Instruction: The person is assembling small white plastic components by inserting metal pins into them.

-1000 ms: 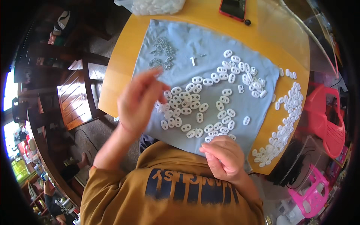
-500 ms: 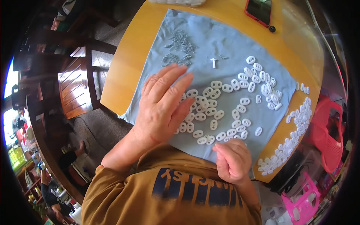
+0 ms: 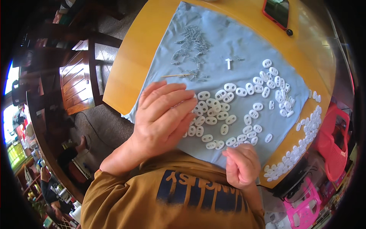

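Note:
My left hand hovers over the left edge of a cluster of white oval pieces with two holes each. Its fingers are stretched out, and nothing shows in them. At the near edge of the blue-grey cloth, my right hand is curled with thumb and fingers together; whatever it may hold is hidden. Beyond the left hand lie a thin tan stick and a heap of small metal springs. A white T-shaped piece rests mid-cloth, with a stray spring beside it.
More white oval pieces lie along the right edge of the yellow table. A red-cased phone is at the far right. Red and pink plastic seats stand beyond the table's right side; a wooden chair is at left.
The whole view has shifted, so the cloth sits further right. My left hand has drawn back from the springs, bringing the tan stick into sight. My right hand stays curled at the near edge.

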`<state>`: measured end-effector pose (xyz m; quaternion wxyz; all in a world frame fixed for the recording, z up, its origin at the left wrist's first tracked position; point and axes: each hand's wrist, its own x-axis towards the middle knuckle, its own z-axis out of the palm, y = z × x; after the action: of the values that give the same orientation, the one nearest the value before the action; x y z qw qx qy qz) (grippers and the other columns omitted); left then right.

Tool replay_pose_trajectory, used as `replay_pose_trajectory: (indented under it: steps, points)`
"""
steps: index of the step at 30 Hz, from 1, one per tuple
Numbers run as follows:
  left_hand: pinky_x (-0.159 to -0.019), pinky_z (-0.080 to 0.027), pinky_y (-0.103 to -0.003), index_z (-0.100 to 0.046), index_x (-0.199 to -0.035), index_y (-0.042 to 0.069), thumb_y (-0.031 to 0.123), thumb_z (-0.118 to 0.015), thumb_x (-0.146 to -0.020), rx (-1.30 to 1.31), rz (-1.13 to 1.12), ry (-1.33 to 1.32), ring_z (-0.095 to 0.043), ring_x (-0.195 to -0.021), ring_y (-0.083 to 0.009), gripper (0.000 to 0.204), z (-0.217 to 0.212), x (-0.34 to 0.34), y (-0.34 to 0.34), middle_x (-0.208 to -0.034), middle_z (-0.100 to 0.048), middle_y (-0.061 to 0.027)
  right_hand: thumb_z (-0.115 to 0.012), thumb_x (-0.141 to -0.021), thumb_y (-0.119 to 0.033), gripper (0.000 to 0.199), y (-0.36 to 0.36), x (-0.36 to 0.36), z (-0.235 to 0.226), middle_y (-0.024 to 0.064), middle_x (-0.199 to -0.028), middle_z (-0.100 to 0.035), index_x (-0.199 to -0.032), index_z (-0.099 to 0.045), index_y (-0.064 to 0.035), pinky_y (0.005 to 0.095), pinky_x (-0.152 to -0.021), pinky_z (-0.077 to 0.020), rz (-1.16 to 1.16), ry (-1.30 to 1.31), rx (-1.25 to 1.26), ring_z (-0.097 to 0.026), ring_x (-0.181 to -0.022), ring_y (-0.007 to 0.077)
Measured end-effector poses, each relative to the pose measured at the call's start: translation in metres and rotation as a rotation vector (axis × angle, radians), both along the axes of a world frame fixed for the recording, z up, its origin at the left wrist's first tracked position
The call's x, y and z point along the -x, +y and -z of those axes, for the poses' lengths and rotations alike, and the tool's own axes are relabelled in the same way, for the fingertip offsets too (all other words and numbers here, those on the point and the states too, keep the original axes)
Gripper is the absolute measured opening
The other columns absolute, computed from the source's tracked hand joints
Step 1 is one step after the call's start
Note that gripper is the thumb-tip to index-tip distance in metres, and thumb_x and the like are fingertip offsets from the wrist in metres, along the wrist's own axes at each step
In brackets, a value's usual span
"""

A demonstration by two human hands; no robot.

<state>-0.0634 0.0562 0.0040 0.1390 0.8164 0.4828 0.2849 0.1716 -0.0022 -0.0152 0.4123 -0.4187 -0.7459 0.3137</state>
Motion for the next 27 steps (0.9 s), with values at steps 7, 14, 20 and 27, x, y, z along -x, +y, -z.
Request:
replay_pose_trajectory:
  steps: [7, 14, 20, 27]
  points:
    - [-0.07, -0.041, -0.034, -0.065, -0.095, 0.002, 0.005, -0.068, -0.07, -0.093, -0.142, -0.028, -0.056, -0.075, -0.0235, 0.025, 0.009, 0.01, -0.002, -0.084, -0.059, -0.0068, -0.063, -0.071, 0.008, 0.029, -0.001, -0.001, 0.001, 0.0051, -0.072, -0.06, -0.099, -0.063, 0.0004, 0.029, -0.053, -0.0432, 0.0, 0.009, 0.003, -0.054, -0.058, 0.0199]
    - [-0.073, -0.037, -0.034, -0.066, -0.098, 0.005, 0.012, -0.069, -0.072, -0.022, -0.206, 0.136, -0.053, -0.076, -0.0219, 0.026, 0.014, 0.013, 0.001, -0.082, -0.056, -0.0043, -0.062, -0.074, 0.007, 0.029, -0.002, -0.001, 0.001, 0.0053, -0.073, -0.063, -0.102, -0.061, 0.0002, 0.0286, -0.055, -0.0435, -0.009, -0.018, 0.012, -0.054, -0.058, 0.0196]
    - [-0.073, -0.037, -0.034, -0.066, -0.095, 0.006, 0.01, -0.07, -0.07, -0.095, -0.233, 0.104, -0.053, -0.075, -0.0207, 0.025, 0.016, 0.015, 0.004, -0.081, -0.056, -0.0027, -0.061, -0.075, 0.006, 0.027, 0.0, 0.0, -0.001, 0.005, -0.073, -0.063, -0.102, -0.061, 0.0003, 0.0288, -0.055, -0.044, -0.012, -0.035, 0.007, -0.055, -0.059, 0.0192]
    - [-0.073, -0.037, -0.034, -0.066, -0.089, 0.01, 0.007, -0.069, -0.07, -0.161, -0.239, 0.131, -0.053, -0.074, -0.021, 0.019, 0.024, 0.016, 0.022, -0.079, -0.055, -0.0018, -0.06, -0.076, 0.005, 0.026, -0.001, 0.001, -0.001, 0.0049, -0.074, -0.064, -0.101, -0.062, 0.0003, 0.0287, -0.056, -0.0444, 0.002, -0.04, 0.02, -0.055, -0.059, 0.0192]
